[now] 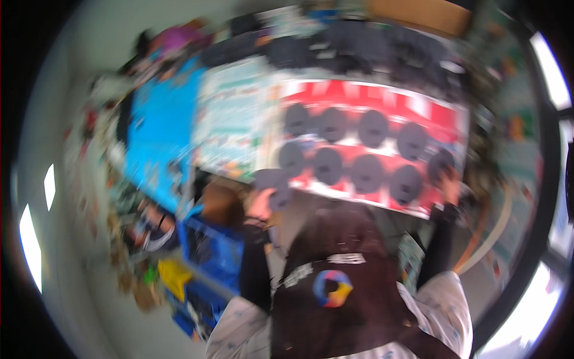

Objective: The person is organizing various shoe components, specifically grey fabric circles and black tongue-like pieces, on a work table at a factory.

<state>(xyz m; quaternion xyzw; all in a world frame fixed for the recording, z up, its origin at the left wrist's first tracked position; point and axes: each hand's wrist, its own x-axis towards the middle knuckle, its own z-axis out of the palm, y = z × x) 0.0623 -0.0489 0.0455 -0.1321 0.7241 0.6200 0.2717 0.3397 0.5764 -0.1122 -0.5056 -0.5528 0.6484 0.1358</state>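
Note:
Motion blurs the whole picture. Several dark grey round flat pieces (372, 128) lie in two rows on a red and white printed sheet (382, 96). My left hand (259, 204), just off the sheet's near left corner, is closed on a few similar dark grey flat pieces (274, 182). At the sheet's right end, the fingers of my right hand (450, 186) grip the edge of another dark grey round piece (440, 165). Whether that piece rests on the sheet cannot be made out.
Left of the sheet lie a pale green printed sheet (230, 119) and a bright blue surface (158, 131). Dark stacked items (359, 45) line the far edge, near a cardboard box (421, 17). A blue crate (209, 245) stands at my left. Another person's arm (158, 230) reaches in there.

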